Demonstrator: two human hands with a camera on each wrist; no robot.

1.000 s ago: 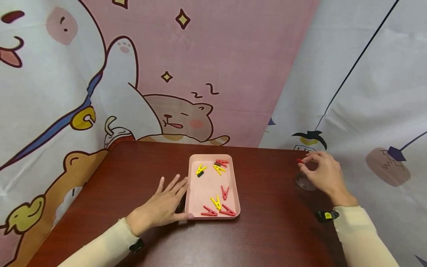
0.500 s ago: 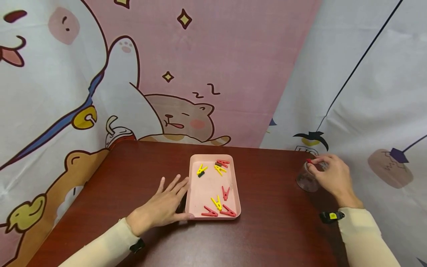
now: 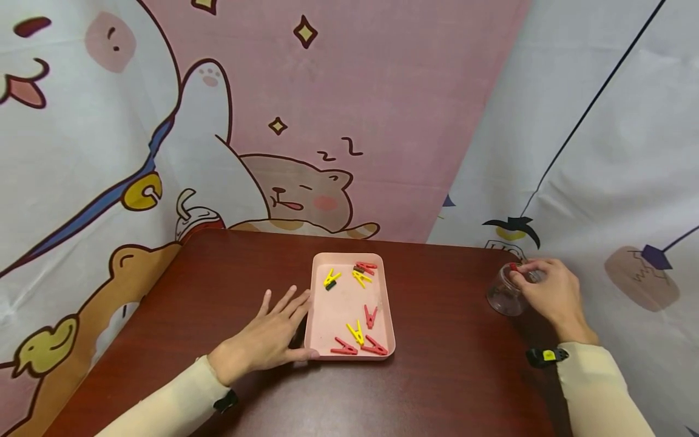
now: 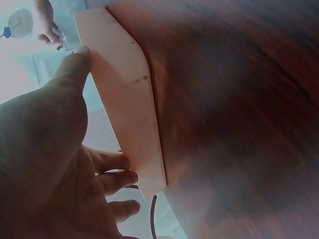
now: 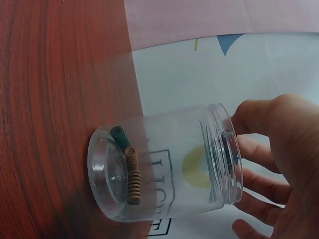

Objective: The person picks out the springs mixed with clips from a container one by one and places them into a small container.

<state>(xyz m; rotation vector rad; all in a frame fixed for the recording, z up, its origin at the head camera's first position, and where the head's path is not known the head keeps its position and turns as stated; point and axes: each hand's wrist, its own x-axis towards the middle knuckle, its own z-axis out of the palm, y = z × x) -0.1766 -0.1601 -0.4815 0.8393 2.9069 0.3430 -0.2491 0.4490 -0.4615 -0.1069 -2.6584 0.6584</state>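
Observation:
My left hand point(image 3: 267, 337) lies with spread, straight fingers against the left side of the pink tray point(image 3: 390, 334); the left wrist view shows the thumb and fingertips at its rim point(image 4: 94, 69). Yellow clothespins point(image 3: 355, 332) and red clothespins point(image 3: 371, 316) lie in the tray. Near its far end, short dark ribbed pieces point(image 3: 330, 284) sit at clothespin tips. Over the mouth of a clear jar point(image 3: 505, 297), my right hand point(image 3: 554, 297) pinches a red clothespin point(image 3: 513, 267), mostly hidden by fingers. Through the jar wall, a green coiled piece point(image 5: 119, 137) and brown coiled pieces point(image 5: 133, 174) show at the bottom.
The dark red-brown table point(image 3: 437, 376) carries tray and jar. The jar stands near the table's far right edge, close to a white printed cloth point(image 3: 601, 182). A pink printed cloth point(image 3: 393, 121) hangs behind the table.
My right hand has shifted slightly right and down, bringing the red clothespin to the jar's mouth. The left hand stays by the tray. The whole head view has drifted slightly.

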